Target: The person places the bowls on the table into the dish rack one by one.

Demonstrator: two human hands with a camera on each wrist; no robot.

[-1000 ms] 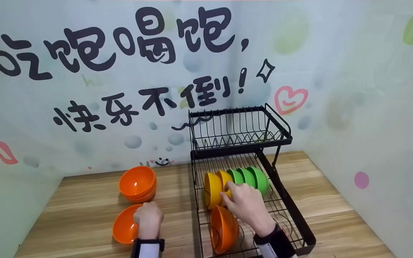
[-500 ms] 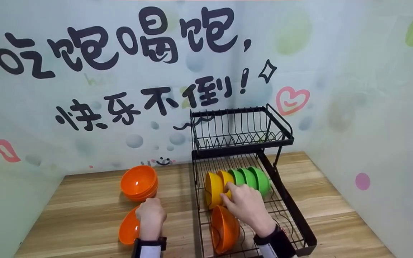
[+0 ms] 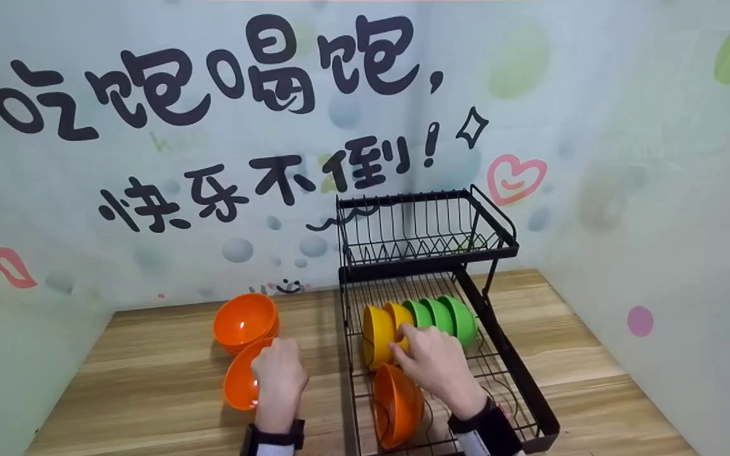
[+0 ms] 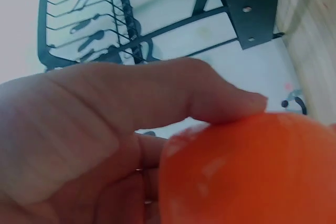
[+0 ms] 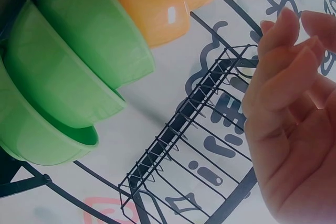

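My left hand (image 3: 281,380) grips the rim of an orange bowl (image 3: 238,383), which hangs tilted in front of an orange bowl stack (image 3: 243,322). In the left wrist view the thumb (image 4: 226,98) presses on the bowl's edge. Over the dish rack, my right hand (image 3: 438,361) has its fingers loosely bent; the right wrist view shows nothing between those fingers (image 5: 283,30). Just beyond this hand stand yellow bowls (image 3: 375,335) and green bowls (image 3: 461,320) on edge in a row. Another orange bowl (image 3: 397,405) stands on edge in the rack, nearer me.
The black dish rack (image 3: 545,427) fills the right middle of the wooden table (image 3: 130,380). Its raised upper tier (image 3: 428,254) stands at the back. Printed walls (image 3: 225,266) close off the back and both sides.
My left hand has lifted the orange bowl and carried it a little right and away from me, up toward the stack. The right hand has stayed in place.
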